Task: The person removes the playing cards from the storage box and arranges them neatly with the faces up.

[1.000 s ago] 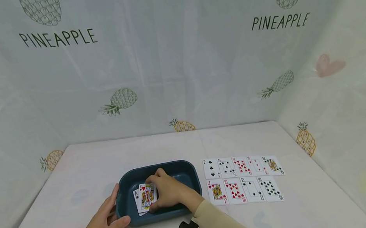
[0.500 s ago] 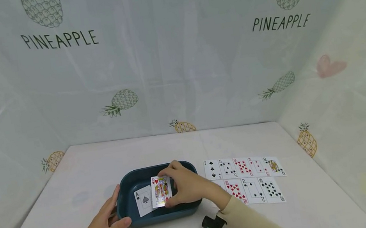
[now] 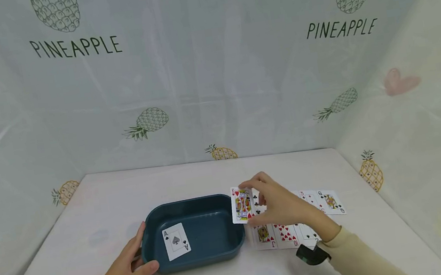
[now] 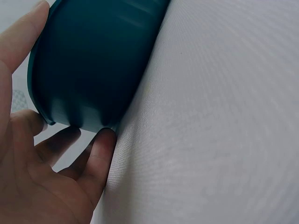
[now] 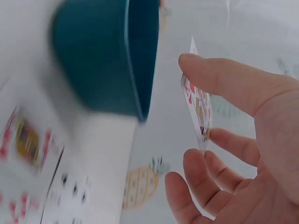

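A king of hearts point(image 3: 239, 205) is pinched by its edges between thumb and fingers of my right hand point(image 3: 283, 204). The hand holds it above the right end of a dark teal tray point(image 3: 217, 230), partly covering the laid-out cards. In the right wrist view the card point(image 5: 198, 105) appears nearly edge-on. My left hand point(image 3: 122, 271) holds the tray's left end, thumb at the front corner and fingers round the side. Its fingertips touch the tray's outer wall point(image 4: 93, 70) in the left wrist view. Inside the tray an ace of spades point(image 3: 181, 245) lies face up.
Right of the tray, face-up cards lie in two rows, including a queen point(image 3: 332, 202), a jack of hearts point(image 3: 264, 235) and a ten of hearts point(image 3: 284, 232). My right hand and wrist hide several. A pale cloth point(image 3: 127, 199) covers the table; a pineapple-print sheet point(image 3: 211, 72) hangs behind.
My right hand has lifted the king of hearts off the ace and carried it rightward out of the tray's middle. The left hand stays at the tray's left end.
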`<state>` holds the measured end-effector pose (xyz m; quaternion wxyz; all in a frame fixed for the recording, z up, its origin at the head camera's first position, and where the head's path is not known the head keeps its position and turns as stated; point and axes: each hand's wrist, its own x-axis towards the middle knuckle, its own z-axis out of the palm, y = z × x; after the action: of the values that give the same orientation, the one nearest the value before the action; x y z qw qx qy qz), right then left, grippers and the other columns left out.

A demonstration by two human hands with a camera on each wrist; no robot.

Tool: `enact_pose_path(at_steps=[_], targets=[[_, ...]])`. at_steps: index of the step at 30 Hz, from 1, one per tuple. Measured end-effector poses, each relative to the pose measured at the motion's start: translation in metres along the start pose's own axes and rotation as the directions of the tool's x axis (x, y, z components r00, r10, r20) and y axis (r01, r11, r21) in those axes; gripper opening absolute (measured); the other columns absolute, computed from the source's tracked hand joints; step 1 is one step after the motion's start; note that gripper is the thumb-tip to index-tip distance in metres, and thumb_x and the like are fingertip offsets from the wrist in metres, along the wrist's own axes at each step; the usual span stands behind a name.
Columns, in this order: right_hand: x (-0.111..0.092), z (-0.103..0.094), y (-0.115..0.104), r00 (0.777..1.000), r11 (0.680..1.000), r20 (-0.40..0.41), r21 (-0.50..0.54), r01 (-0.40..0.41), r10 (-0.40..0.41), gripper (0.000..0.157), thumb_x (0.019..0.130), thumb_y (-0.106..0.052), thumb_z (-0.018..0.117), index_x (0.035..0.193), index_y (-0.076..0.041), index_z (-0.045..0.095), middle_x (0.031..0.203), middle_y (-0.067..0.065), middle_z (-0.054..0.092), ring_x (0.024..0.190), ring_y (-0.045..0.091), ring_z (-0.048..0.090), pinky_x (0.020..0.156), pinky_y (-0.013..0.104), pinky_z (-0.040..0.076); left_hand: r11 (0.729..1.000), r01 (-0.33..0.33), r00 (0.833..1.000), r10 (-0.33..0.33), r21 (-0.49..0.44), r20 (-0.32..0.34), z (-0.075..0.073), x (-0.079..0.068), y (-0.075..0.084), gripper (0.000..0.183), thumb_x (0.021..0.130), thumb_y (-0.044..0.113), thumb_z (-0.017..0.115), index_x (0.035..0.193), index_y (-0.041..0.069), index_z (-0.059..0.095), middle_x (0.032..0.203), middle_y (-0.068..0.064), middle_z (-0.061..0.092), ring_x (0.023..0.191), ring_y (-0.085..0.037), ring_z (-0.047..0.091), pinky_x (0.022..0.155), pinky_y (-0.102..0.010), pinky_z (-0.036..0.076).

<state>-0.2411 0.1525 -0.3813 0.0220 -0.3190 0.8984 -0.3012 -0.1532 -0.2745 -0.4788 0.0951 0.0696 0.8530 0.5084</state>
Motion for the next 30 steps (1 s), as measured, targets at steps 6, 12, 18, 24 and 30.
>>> enact_pose_path(at_steps=[6, 12, 18, 24, 30], targets=[[-0.031, -0.023, 0.034, 0.997, 0.996, -0.038, -0.061, -0.064, 0.062, 0.085, 0.077, -0.027, 0.098, 0.151, -0.020, 0.058, 0.125, 0.000, 0.050, 0.090, 0.020, 0.054, 0.068, 0.025, 0.051, 1.000, 0.002, 1.000, -0.001, -0.011, 0.006, 0.002, 0.002, -0.002, 0.100, 0.103, 0.032, 0.073, 0.173, 0.031, 0.001, 0.172, -0.028, 0.015, 0.143, -0.045, 0.052, 0.096, -0.010, 0.046], [-0.067, -0.044, 0.068, 0.995, 0.990, -0.070, -0.119, -0.080, 0.072, 0.084, 0.074, -0.026, 0.100, 0.147, -0.019, 0.060, 0.123, 0.000, 0.051, 0.089, 0.015, 0.052, 0.071, 0.024, 0.050, 1.000, 0.000, 1.000, 0.000, -0.003, 0.007, 0.001, 0.001, -0.001, 0.100, 0.103, 0.033, 0.072, 0.173, 0.032, 0.001, 0.172, -0.028, 0.016, 0.144, -0.044, 0.052, 0.097, -0.010, 0.045], [-0.099, -0.063, 0.103, 0.995, 0.989, -0.072, -0.126, -0.081, 0.072, 0.080, 0.075, -0.027, 0.100, 0.144, -0.016, 0.061, 0.121, 0.002, 0.052, 0.085, 0.013, 0.052, 0.070, 0.024, 0.049, 1.000, 0.005, 1.000, -0.005, 0.016, 0.007, 0.000, 0.001, 0.003, 0.100, 0.103, 0.034, 0.072, 0.173, 0.029, 0.000, 0.172, -0.028, 0.015, 0.145, -0.046, 0.049, 0.098, -0.010, 0.044], [-0.122, -0.073, 0.135, 0.994, 0.985, -0.080, -0.151, -0.080, 0.069, 0.078, 0.074, -0.028, 0.100, 0.141, -0.012, 0.063, 0.120, 0.002, 0.054, 0.084, 0.011, 0.054, 0.069, 0.025, 0.050, 1.000, 0.017, 1.000, -0.017, 0.002, 0.008, -0.002, -0.001, 0.001, 0.100, 0.104, 0.034, 0.071, 0.173, 0.028, -0.001, 0.172, -0.028, 0.015, 0.146, -0.046, 0.048, 0.098, -0.009, 0.044], [-0.146, -0.081, 0.155, 0.991, 0.976, -0.052, -0.172, -0.131, 0.123, 0.080, 0.073, -0.034, 0.100, 0.140, -0.012, 0.063, 0.122, 0.004, 0.054, 0.085, 0.008, 0.054, 0.067, 0.024, 0.048, 1.000, 0.019, 1.000, -0.019, 0.024, 0.005, -0.001, 0.000, 0.000, 0.100, 0.104, 0.035, 0.071, 0.172, 0.030, -0.001, 0.172, -0.029, 0.015, 0.146, -0.046, 0.049, 0.097, -0.009, 0.044]])
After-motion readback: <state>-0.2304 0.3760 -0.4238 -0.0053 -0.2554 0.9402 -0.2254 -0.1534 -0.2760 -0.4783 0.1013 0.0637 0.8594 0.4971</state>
